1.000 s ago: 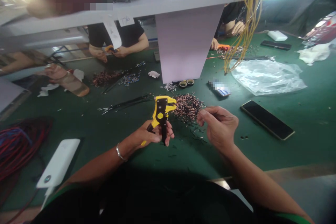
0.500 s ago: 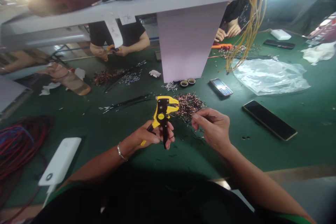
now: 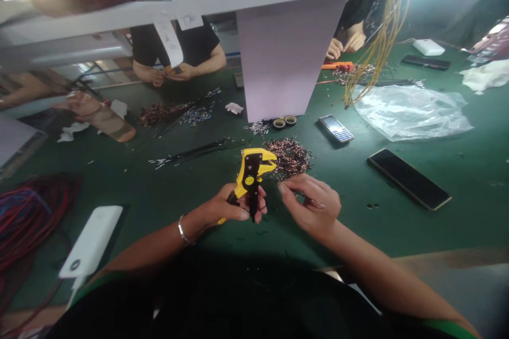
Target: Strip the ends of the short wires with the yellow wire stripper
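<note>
My left hand [image 3: 242, 206] is wrapped round the handles of a yellow and black wire stripper [image 3: 250, 175], whose jaws point right and stand apart. My right hand [image 3: 312, 204] is just to the right of the tool, thumb and forefinger pinched together; what they hold, if anything, is too small to make out. Beyond both hands lies a pile of short copper-ended wire pieces [image 3: 289, 158]. A bundle of thin black wires [image 3: 194, 152] with stripped, silvery ends stretches over the green table [image 3: 167, 190] at the left.
A keypad phone [image 3: 336, 128], a dark smartphone [image 3: 409, 178] and a clear plastic bag [image 3: 413, 114] lie to the right. At left are a white power bank [image 3: 92, 241] and coiled red wires [image 3: 34, 217]. A pale panel [image 3: 290, 58] stands ahead; co-workers' hands [image 3: 178, 73] show beyond.
My right hand has moved left and slightly down, closer to the wire stripper. The stripper in my left hand has shifted slightly to the right.
</note>
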`<state>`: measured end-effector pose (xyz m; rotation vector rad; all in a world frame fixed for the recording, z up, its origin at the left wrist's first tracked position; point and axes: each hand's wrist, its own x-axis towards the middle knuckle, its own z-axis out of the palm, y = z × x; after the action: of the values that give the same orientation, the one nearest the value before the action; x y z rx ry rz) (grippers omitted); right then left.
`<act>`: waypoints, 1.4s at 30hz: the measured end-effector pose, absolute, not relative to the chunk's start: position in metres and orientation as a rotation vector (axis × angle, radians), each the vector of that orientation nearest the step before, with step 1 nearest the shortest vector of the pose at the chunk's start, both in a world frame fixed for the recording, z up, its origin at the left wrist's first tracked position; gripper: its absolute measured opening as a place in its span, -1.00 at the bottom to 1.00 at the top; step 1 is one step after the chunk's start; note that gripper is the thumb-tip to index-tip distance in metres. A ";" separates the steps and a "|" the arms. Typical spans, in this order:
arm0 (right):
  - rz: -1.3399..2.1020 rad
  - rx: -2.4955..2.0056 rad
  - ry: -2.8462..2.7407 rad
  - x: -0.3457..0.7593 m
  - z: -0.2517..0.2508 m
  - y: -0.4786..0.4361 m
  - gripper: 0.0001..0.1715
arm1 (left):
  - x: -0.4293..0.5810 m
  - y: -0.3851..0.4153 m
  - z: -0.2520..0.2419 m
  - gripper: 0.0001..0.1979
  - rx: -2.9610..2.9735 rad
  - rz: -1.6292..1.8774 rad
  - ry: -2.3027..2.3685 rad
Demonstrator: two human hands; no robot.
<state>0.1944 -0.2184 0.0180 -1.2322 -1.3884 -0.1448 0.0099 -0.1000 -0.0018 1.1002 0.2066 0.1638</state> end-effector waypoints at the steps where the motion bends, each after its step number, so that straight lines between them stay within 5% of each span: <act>1: -0.160 -1.212 -1.412 0.193 0.017 -0.219 -0.83 | 0.010 -0.100 -0.002 -0.53 1.113 0.169 0.211; 14: -0.175 -1.243 -1.534 0.188 0.017 -0.222 -0.82 | 0.010 -0.102 -0.005 -0.76 1.270 0.247 0.234; 30: -0.155 -1.197 -1.507 0.186 0.013 -0.219 -0.82 | 0.010 -0.107 -0.008 -0.72 1.386 0.266 0.463; 38: 0.052 -1.224 -1.372 0.187 0.016 -0.220 -0.84 | 0.011 -0.109 -0.016 -0.72 1.253 0.316 0.537; 42: 0.418 -1.267 -1.007 0.196 0.016 -0.216 -0.85 | 0.015 -0.105 -0.008 -0.68 1.075 0.297 0.360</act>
<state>0.1964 -0.2161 0.0161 -1.2667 -1.0073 0.4178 0.0149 -0.1047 -0.0081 1.0750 0.3597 0.2968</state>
